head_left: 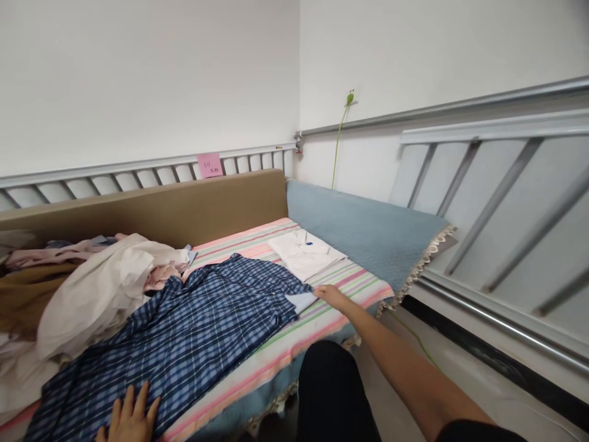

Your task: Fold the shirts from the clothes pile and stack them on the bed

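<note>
Checked shirt: blue plaid shirt [197, 313] spread over a striped sheet [352, 284], between heaped clothes [101, 282] and a folded white garment [301, 261].
Left hand: left hand [130, 420] flat on the fabric, fingers spread, grasping nothing.
Right hand: right hand [332, 296] pinching the far corner.
Feel: probably light, limp, easily creased; best held by opposite edges.
</note>
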A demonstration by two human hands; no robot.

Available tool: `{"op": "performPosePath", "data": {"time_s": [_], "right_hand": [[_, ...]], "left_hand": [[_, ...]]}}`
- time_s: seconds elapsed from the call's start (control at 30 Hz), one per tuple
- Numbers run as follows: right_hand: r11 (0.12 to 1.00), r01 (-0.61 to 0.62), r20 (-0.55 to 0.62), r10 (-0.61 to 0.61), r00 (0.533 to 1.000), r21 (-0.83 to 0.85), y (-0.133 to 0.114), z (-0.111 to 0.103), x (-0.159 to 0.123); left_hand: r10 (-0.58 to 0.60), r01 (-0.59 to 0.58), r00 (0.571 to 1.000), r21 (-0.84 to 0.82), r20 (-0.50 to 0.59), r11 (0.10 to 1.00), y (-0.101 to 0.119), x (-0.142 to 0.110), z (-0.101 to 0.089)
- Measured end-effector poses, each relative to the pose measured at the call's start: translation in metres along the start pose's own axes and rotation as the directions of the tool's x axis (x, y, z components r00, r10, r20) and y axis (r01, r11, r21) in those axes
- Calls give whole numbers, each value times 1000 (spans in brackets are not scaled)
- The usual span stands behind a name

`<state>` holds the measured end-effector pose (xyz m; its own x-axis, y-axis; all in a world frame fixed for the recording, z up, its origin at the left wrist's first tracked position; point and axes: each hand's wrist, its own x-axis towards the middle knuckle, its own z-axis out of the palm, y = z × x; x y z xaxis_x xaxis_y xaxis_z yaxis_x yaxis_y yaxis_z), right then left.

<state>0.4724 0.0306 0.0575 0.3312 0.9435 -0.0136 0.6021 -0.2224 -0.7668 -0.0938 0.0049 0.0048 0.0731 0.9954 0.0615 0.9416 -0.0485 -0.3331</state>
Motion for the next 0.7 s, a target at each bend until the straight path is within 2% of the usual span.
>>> {"op": "performPosePath", "data": {"time_s": [0.1,0.2,0.27,0.33,0.4,0.47,0.5,0.6,0.7], "right_hand": [[993,0,-21,-3,1000,-118,-3,-11,2],[979,30,-98,-51,994,-203,-26,-2,1],[968,107,-103,-133,986,-228,-50,17,-6],[934,261,-30,-277,961,-244,-74,45,-19],[853,450,93,-442,892,-266,-93,75,-34],[774,563,219,-519,826,-288,-101,104,-49],[762,574,273,-507,817,-301,-102,115,-55],[784,513,367,-390,845,-348,-95,137,-65],[803,497,418,-348,839,-329,-92,136,-58]], "left_hand": [[-10,10,1000,3,23,1000,2,0,0],[-17,17,1000,-2,25,1000,3,0,1],[-23,23,1000,-24,7,999,3,1,2],[-37,37,999,-60,-5,998,3,1,0],[-73,69,997,-116,-27,991,4,1,-3],[-88,80,995,-162,-41,983,5,-1,-7],[-75,69,997,-174,-28,982,6,-2,-9],[-23,37,997,-201,72,979,8,-5,-17],[-73,105,990,-289,118,952,8,-5,-26]]}}
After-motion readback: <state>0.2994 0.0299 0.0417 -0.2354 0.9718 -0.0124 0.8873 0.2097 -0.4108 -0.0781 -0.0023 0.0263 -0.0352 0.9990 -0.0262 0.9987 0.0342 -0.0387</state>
